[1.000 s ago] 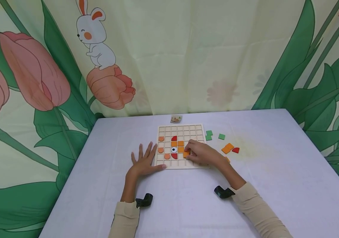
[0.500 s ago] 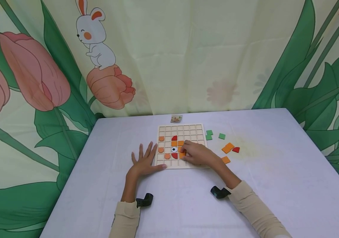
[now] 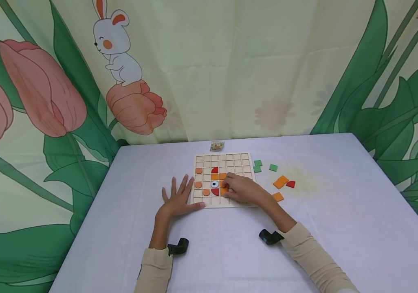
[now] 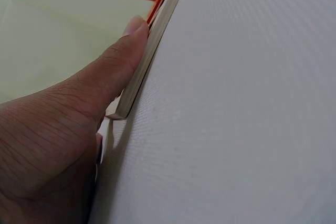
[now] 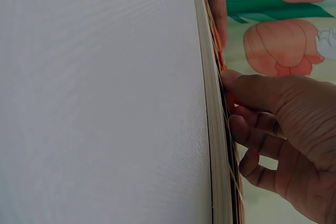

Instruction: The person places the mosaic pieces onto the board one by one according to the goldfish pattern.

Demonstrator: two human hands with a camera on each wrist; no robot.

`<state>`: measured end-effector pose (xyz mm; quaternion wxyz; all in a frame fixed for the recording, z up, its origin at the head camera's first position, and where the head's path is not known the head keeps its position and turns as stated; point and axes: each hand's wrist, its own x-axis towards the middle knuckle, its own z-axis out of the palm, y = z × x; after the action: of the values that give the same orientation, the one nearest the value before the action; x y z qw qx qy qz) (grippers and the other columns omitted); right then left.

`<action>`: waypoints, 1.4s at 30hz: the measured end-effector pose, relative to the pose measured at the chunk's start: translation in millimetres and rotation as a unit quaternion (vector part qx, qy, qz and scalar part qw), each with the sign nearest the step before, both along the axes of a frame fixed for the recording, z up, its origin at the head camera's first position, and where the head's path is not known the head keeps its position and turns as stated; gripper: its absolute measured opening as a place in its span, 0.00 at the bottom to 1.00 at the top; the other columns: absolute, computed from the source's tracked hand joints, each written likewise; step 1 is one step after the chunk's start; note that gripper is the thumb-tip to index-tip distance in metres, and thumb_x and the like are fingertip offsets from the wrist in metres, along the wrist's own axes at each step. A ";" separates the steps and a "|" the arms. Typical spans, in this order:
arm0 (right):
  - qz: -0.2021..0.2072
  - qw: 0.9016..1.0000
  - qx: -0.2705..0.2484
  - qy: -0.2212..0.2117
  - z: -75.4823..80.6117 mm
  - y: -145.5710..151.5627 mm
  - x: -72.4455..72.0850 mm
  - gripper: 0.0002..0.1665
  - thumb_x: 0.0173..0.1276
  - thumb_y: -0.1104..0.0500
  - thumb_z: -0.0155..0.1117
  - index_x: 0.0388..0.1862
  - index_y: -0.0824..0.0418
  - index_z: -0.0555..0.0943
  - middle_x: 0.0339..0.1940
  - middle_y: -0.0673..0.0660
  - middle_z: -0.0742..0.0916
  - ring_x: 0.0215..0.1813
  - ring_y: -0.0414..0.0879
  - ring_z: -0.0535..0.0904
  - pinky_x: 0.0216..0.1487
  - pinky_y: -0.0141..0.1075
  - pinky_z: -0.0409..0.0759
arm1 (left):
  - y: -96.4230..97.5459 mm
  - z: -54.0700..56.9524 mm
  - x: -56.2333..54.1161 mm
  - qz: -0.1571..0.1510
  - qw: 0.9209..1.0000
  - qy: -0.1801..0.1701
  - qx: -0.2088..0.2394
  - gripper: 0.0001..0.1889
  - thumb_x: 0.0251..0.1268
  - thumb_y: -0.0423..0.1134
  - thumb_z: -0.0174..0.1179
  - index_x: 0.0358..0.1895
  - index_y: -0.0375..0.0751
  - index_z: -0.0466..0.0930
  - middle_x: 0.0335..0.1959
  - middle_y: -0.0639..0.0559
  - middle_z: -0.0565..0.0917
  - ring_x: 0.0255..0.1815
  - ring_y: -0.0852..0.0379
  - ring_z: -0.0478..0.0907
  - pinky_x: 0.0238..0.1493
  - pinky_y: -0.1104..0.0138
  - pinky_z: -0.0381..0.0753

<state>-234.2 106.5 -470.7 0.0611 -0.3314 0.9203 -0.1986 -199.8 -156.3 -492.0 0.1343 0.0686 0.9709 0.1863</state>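
A pale wooden grid board (image 3: 212,206) lies on the white-covered table. Spread flat, my left hand (image 3: 177,202) rests at its left side, thumb on the front edge. My right hand (image 3: 245,190) pinches an orange square tile (image 3: 223,191) down at a cell, right of a red rounded tile (image 3: 214,191). Above that red tile sits a round eye tile (image 3: 214,184). More orange squares (image 3: 214,176), another red rounded tile (image 3: 214,170) and peach round tiles (image 3: 199,171) fill other cells. My right fingers partly hide the cells beneath them.
Green squares (image 3: 273,167) lie loose beyond the board's right edge. Closer in are orange tiles (image 3: 280,182), another orange square (image 3: 278,197) and a red rounded tile (image 3: 291,184). Behind the board lies a small patterned item (image 3: 217,146). A printed curtain (image 3: 209,81) hangs behind the table.
My right hand has shifted slightly left across the board, bringing the orange square tile beside the lower red tile. Over the last half second it barely moves. The left hand stays put.
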 end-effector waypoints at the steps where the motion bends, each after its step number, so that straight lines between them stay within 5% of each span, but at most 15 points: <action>1: 0.000 1.000 0.000 0.000 0.0 0.1 0.0 0.16 0.65 0.50 0.70 0.46 0.58 0.83 0.45 0.50 0.80 0.38 0.41 0.75 0.41 0.33 0.78 | 0.0 0.0 0.0 0.000 1.000 0.000 -0.001 0.57 0.52 0.73 0.59 0.80 0.55 0.41 0.81 0.52 0.36 0.77 0.39 0.18 0.65 0.33 0.21; 42: -0.045 0.999 -0.016 -0.023 8.1 20.7 1.3 0.17 0.67 0.51 0.68 0.51 0.57 0.83 0.47 0.49 0.80 0.42 0.42 0.76 0.48 0.36 0.78 | 1.4 1.3 1.0 0.004 1.000 -0.007 -0.003 0.57 0.51 0.73 0.59 0.80 0.56 0.40 0.81 0.52 0.36 0.77 0.39 0.19 0.65 0.33 0.22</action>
<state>-233.0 127.1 -462.6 0.0681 -0.2864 0.9291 -0.2238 -198.8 -154.9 -490.7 0.1405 0.0629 0.9707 0.1843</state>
